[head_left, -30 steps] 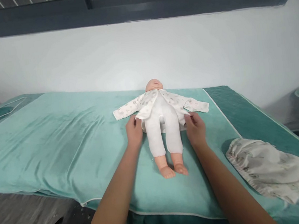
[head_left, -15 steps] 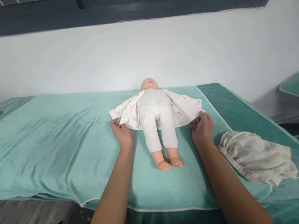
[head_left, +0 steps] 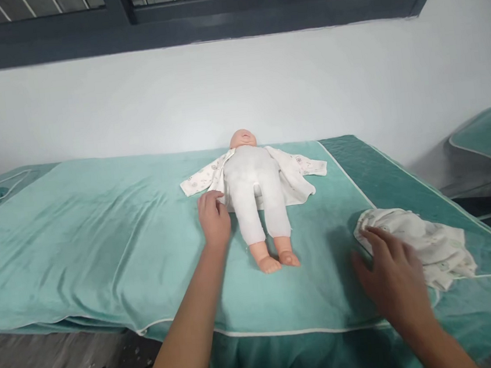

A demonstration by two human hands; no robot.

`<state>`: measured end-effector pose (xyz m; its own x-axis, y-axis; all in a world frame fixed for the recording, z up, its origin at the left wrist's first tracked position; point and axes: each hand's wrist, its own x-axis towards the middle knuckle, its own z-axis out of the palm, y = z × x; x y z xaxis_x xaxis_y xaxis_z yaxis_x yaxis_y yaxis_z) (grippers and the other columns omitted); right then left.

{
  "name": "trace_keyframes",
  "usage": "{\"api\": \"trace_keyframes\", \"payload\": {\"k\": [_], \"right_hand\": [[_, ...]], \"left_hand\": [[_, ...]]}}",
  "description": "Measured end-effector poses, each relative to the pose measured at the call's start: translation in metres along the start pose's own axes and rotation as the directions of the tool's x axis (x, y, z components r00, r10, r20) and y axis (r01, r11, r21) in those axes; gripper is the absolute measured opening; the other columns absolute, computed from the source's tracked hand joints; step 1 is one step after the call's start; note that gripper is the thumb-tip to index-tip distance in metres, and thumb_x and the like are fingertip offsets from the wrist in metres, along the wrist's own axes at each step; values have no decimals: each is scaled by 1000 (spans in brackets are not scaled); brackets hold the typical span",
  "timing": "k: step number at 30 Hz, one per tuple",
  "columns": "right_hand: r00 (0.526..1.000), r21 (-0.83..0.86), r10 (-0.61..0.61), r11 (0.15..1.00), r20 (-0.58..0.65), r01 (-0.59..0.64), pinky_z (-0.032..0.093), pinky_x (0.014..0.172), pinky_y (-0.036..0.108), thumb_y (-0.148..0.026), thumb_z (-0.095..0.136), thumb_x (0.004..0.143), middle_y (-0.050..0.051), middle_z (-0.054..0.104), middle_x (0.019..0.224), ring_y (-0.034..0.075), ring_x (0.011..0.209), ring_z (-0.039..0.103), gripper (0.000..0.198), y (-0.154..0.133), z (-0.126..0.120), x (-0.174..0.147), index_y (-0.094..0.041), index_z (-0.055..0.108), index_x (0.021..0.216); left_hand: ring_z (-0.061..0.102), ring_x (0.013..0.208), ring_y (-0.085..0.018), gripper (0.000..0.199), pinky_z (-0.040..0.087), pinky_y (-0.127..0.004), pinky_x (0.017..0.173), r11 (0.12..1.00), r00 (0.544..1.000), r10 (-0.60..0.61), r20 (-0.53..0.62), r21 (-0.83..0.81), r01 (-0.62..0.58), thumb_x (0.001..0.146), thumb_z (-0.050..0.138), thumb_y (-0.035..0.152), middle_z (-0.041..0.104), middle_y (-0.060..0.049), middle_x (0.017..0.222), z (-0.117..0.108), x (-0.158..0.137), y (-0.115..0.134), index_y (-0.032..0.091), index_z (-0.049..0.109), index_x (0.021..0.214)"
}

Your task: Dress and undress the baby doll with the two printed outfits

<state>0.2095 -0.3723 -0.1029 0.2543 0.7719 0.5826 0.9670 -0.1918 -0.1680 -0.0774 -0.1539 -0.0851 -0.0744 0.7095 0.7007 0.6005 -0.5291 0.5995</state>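
Note:
A baby doll (head_left: 253, 171) lies on its back with its head toward the wall, its cloth body white and its feet bare. The white printed baby jacket (head_left: 297, 181) under it is spread apart at the front, sleeves out to both sides. At the jacket's lower left edge, my left hand (head_left: 215, 219) has its fingers curled on the fabric. My right hand (head_left: 393, 277) is open, fingers spread, above the near left part of a crumpled white printed baby garment (head_left: 438, 240) with a gathered edge. Part of that garment is hidden behind the hand.
A green padded bed cover (head_left: 101, 234) with pale piping lies under everything. White wall (head_left: 236, 91) rises behind it, below a dark window frame (head_left: 272, 17). Another green padded piece (head_left: 490, 135) stands at the right. Grey floor (head_left: 48, 357) shows at the lower left.
My right hand has let go of the jacket's right edge and moved right and nearer, over the crumpled garment. My left hand has shifted slightly right. The jacket's right side has dropped inward.

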Motion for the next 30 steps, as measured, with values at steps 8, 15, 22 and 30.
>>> {"api": "trace_keyframes", "payload": {"k": [8, 15, 22, 30], "right_hand": [[969, -181, 128, 979, 213, -90, 46, 71, 46, -48, 36, 94, 17, 67, 105, 37, 88, 64, 41, 47, -18, -2, -19, 62, 105], [842, 544, 144, 704, 520, -456, 42, 59, 31, -56, 60, 86, 2, 61, 72, 19, 65, 57, 36, -37, -47, 47, -21, 62, 91], [855, 853, -14, 85, 518, -516, 42, 56, 23, -37, 77, 75, -2, 63, 87, 11, 65, 54, 38, -152, -89, 105, -25, 60, 106], [931, 960, -304, 249, 201, -126, 48, 87, 35, -23, 59, 85, 3, 68, 101, 19, 97, 61, 15, -199, -120, 139, -23, 72, 94]], "left_hand": [[65, 98, -22, 25, 49, -38, 89, 966, 895, -184, 406, -96, 242, 90, 44, 16, 71, -7, 105, -13, -14, 10, 22, 58, 110], [64, 107, -21, 19, 47, -38, 99, 771, 850, -320, 418, -407, 490, 92, 54, 29, 69, -8, 112, -45, -46, 40, 20, 62, 106], [44, 140, -25, 65, 40, -40, 113, 717, 842, 21, 540, -595, 363, 85, 70, 34, 45, -5, 152, -93, -49, 123, 34, 42, 145], [61, 114, -23, 37, 47, -38, 101, 818, 956, -77, 282, -530, 223, 88, 63, 26, 65, -5, 124, -130, 3, 133, 27, 60, 124]]}}
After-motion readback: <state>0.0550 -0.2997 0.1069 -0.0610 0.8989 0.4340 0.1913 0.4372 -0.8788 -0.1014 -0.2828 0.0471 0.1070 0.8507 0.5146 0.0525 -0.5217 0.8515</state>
